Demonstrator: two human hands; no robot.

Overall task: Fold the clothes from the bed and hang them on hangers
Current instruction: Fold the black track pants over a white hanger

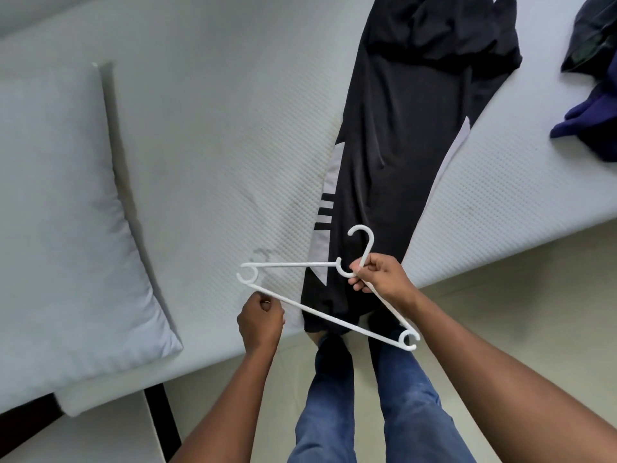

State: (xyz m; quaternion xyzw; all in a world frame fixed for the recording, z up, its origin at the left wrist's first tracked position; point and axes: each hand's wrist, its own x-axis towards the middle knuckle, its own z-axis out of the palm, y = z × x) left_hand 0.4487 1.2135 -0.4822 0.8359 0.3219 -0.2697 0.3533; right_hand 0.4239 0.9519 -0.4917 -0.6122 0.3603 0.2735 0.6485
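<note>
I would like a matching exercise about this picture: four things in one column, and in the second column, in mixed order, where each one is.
Things
1. white hanger
2. black track trousers
3. pillow
4. dark blue garment

Places
A. lies on the left part of the mattress
B. bunched up near the right edge of the view
C. held by the left hand and the right hand
D. laid out long across the mattress

Pairs: 1-C, 2-D, 3-A, 4-B
</note>
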